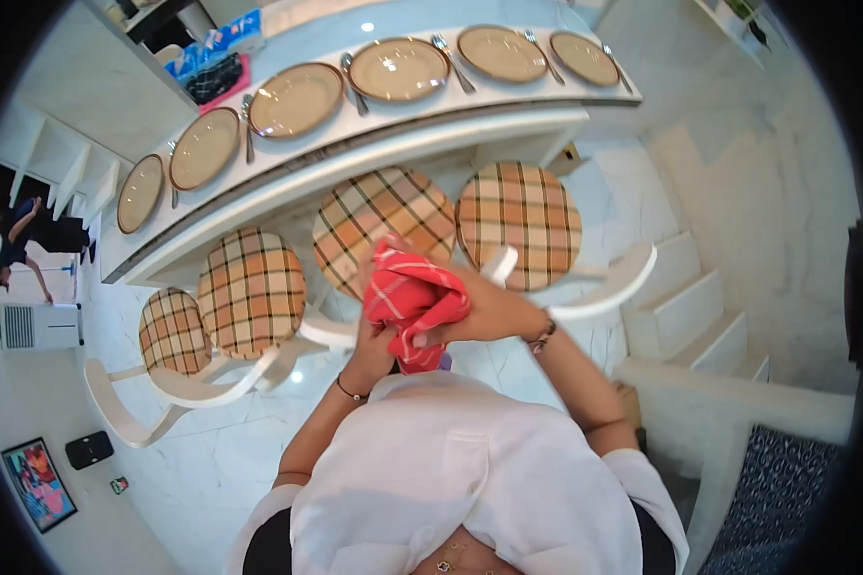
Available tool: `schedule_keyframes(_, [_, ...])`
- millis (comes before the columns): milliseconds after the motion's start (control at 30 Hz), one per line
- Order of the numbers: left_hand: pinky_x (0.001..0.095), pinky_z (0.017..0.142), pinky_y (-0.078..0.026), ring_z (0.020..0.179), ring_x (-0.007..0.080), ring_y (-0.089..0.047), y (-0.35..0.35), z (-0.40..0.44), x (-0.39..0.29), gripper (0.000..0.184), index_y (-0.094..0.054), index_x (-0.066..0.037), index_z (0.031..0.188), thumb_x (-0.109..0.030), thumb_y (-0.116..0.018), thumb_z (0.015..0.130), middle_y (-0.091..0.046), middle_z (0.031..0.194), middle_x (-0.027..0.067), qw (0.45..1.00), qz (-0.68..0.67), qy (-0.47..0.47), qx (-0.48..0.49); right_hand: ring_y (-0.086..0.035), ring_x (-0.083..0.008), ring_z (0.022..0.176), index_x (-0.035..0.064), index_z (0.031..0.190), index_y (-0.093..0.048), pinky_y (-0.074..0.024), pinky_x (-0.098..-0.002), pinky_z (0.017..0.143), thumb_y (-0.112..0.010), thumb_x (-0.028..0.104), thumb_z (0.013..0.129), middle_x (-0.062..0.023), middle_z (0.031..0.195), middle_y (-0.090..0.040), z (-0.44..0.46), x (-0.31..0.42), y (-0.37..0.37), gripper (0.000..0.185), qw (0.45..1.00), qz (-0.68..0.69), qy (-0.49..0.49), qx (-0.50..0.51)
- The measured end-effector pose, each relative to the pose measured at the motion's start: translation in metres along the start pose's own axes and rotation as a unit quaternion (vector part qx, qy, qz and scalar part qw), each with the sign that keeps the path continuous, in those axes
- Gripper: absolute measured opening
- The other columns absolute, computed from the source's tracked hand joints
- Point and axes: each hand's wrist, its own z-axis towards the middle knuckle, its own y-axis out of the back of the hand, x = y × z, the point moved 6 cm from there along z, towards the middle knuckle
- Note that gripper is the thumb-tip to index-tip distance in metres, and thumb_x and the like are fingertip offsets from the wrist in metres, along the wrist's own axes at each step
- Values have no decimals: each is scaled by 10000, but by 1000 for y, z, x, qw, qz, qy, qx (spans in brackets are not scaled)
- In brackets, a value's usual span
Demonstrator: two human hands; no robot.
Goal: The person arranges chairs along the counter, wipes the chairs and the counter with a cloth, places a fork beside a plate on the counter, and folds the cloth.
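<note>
A red cloth napkin [408,292] with thin white lines is bunched up in front of my chest. My left hand [376,347] grips its left and lower side, the fingers partly hidden by the folds. From the right, my right hand [489,305] wraps round the same napkin, its thumb pressed on the lower folds. Past the hands, several beige plates with brown rims, such as one plate [398,69], stand in a row along a white counter [302,161]. Forks and spoons, like this pair [453,65], lie between the plates.
Chairs with round checked seats [384,225] line the counter's near side. Blue packets [216,48] and a pink tray [228,91] are behind the plates. White steps [686,297] rise at right. Far left, another person [19,240] is near a white air cooler [40,326].
</note>
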Motion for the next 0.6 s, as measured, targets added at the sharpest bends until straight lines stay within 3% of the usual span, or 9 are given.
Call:
schedule_keyframes(67, [404, 1145, -239, 1406, 292, -245, 6, 30, -6, 637, -382, -72, 1413, -82, -619, 821, -234, 1499, 102, 993, 89, -68, 40, -471, -201, 1259, 90, 1426, -404, -425, -336, 1012, -722, 103, 827, -80, 1393, -472, 3, -50, -7, 678, 958, 262, -111, -23])
schedule_keyframes(133, [421, 1139, -231, 1400, 319, -235, 24, 45, -26, 592, -440, -92, 1381, -134, -648, 828, -262, 1480, 116, 965, 246, -59, 65, -508, -177, 1222, 74, 1422, -402, -470, -307, 964, -635, 21, 876, -60, 1356, -500, 1, -109, 9, 595, 903, 389, -164, -84])
schedule_keyframes(167, [423, 1131, -244, 1393, 320, -244, 38, 51, -29, 585, -458, -99, 1368, -149, -668, 824, -269, 1473, 114, 950, 298, -40, 81, -568, -147, 1135, 66, 1407, -421, -519, -258, 855, -559, 1, 924, -63, 1304, -545, 11, -113, 28, 507, 885, 421, -119, -161])
schedule_keyframes(233, [433, 1089, -303, 1353, 287, -322, 62, 51, -35, 519, -506, -97, 1310, -162, -685, 827, -330, 1441, 111, 969, 247, 5, 29, -592, -139, 1074, 53, 1359, -484, -528, -262, 820, -524, 8, 944, -67, 1250, -582, 13, -136, 83, 420, 847, 422, -125, -297])
schedule_keyframes(300, [434, 1014, -369, 1243, 298, -452, 96, 48, -17, 395, -560, -84, 1205, -156, -672, 833, -463, 1335, 127, 959, 268, 39, -78, -599, -138, 1052, 33, 1261, -579, -522, -253, 808, -485, 11, 959, -65, 1234, -592, 4, -180, 157, 317, 857, 304, -76, -410])
schedule_keyframes(367, [431, 983, -384, 1182, 313, -490, 113, 42, 11, 350, -571, -74, 1162, -151, -666, 833, -509, 1263, 134, 934, 351, 39, -51, -601, -176, 1046, 42, 1162, -652, -502, -293, 868, -537, -10, 899, -89, 1195, -608, -1, -172, 209, 292, 846, 75, -39, -527])
schedule_keyframes(433, [428, 946, -400, 1096, 349, -529, 113, 37, 34, 290, -585, -54, 1096, -142, -657, 829, -564, 1157, 147, 902, 429, 50, -20, -580, -238, 1095, 65, 1131, -677, -463, -346, 936, -597, -40, 795, -121, 1148, -617, 8, -161, 229, 360, 793, -203, 4, -575])
schedule_keyframes(467, [426, 940, -402, 1073, 368, -530, 108, 37, 42, 275, -588, -45, 1074, -138, -655, 825, -571, 1123, 154, 903, 425, 64, -6, -528, -297, 1171, 105, 1138, -682, -407, -385, 1015, -629, -64, 690, -156, 1203, -576, 20, -181, 240, 483, 803, -263, -4, -535])
schedule_keyframes(600, [423, 950, -393, 1092, 365, -523, 79, 46, 54, 287, -599, -38, 1079, -176, -645, 831, -565, 1154, 156, 897, 435, 68, 33, -479, -359, 1224, 123, 1121, -684, -400, -392, 1037, -666, -44, 685, -177, 1349, -459, 75, -208, 231, 467, 827, -408, -38, -386])
